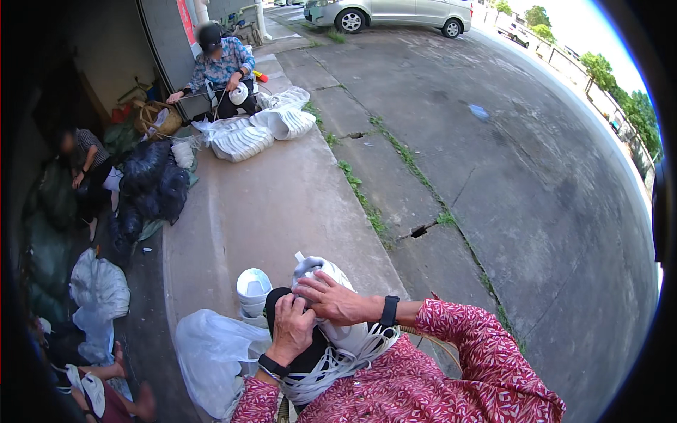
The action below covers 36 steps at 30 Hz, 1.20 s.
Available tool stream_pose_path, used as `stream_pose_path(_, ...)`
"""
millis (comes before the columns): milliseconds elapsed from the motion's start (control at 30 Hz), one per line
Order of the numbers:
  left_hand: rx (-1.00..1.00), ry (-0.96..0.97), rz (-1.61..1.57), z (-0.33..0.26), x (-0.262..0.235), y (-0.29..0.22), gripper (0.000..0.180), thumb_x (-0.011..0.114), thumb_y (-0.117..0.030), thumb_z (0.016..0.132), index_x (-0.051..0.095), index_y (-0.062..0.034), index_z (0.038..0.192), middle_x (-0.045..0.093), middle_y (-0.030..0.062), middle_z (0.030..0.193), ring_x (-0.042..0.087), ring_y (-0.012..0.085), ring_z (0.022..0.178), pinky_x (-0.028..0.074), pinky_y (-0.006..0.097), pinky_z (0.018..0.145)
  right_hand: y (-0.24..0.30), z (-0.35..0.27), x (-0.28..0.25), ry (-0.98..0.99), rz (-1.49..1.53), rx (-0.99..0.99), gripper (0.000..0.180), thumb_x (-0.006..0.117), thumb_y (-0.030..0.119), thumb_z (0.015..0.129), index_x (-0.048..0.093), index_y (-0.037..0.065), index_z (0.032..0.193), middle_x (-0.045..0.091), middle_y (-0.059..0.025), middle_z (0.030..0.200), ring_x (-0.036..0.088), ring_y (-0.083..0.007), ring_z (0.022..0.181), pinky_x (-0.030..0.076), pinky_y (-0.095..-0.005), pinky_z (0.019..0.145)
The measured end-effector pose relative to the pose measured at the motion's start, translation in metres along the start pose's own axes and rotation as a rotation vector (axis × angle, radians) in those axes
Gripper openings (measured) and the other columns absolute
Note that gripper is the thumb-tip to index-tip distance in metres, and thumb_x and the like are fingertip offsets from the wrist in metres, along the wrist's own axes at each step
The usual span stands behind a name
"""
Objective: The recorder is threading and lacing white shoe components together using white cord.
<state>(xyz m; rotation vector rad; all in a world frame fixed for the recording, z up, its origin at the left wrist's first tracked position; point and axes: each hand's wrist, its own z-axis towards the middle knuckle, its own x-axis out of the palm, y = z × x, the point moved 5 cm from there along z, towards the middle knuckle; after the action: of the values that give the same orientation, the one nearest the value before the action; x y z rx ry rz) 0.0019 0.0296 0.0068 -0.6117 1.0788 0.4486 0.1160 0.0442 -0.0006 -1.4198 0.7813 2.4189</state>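
Observation:
A white piece with a grey padded opening, which looks like a shoe upper (343, 276), stands on my lap. My right hand (335, 299) lies over its near side, fingers bent around it. Close beside it, my left hand (290, 328) is closed with curled fingers by the upper's near left side; what it pinches is hidden. Many loose white laces (328, 374) hang in a bundle across my lap, below both hands. Black cloth (308, 358) shows under my left hand.
Left of my lap stand stacked white uppers (254, 285) and a translucent plastic bag (215, 352). Ahead, a seated person (229, 67) holds a white piece with a cord near bundled white uppers (243, 137). Black bags (148, 176) and more seated people are on the left.

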Motion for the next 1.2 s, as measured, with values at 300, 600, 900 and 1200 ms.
stream_pose_path(300, -0.138, -0.098, -0.320, 0.023, -0.021, -0.022, 0.016, 0.066, -0.010, 0.074, 0.061, 0.0011, 0.084, 0.058, 0.0176, 0.095, 0.058, 0.0331, 0.084, 0.047, 0.039, 0.068, -0.003, -0.024, -0.058, -0.102, 0.079, 0.112, 0.010, 0.061, 0.007, 0.075, 0.053, 0.001, 0.076, 0.044, -0.0184, 0.125, 0.040, -0.0358, 0.121, 0.041, -0.0460, 0.090)
stream_pose_path(600, -0.289, 0.018, -0.532, 0.027, 0.014, -0.024, 0.015, 0.054, -0.013, 0.085, 0.054, -0.0008, 0.075, 0.057, 0.0194, 0.064, 0.059, 0.0364, 0.061, 0.043, 0.042, 0.049, -0.046, -0.054, -0.049, -0.113, 0.260, 0.395, 0.018, 0.056, 0.006, 0.082, 0.060, 0.004, 0.099, 0.059, -0.0151, 0.064, 0.060, -0.0306, 0.057, 0.046, -0.0389, 0.053)
stream_pose_path(900, -0.217, 0.159, -0.843, 0.030, 0.021, -0.096, 0.013, 0.063, -0.011, 0.078, 0.059, 0.0011, 0.077, 0.056, 0.0123, 0.060, 0.056, 0.0202, 0.052, 0.042, 0.032, 0.050, -0.036, -0.014, -0.028, 0.223, 0.043, 0.216, 0.024, 0.059, 0.014, 0.078, 0.054, 0.006, 0.100, 0.054, -0.0119, 0.057, 0.057, -0.0301, 0.054, 0.042, -0.0398, 0.048)
stream_pose_path(1200, -0.885, -0.079, -0.784, 0.002, 0.056, -0.002, 0.013, 0.061, -0.009, 0.079, 0.063, 0.0037, 0.082, 0.064, 0.0138, 0.068, 0.063, 0.0195, 0.062, 0.047, 0.033, 0.058, -0.031, -0.005, -0.030, 0.525, -0.070, 0.104, 0.023, 0.061, 0.011, 0.068, 0.052, 0.004, 0.088, 0.059, -0.0133, 0.064, 0.059, -0.0338, 0.060, 0.044, -0.0435, 0.052)
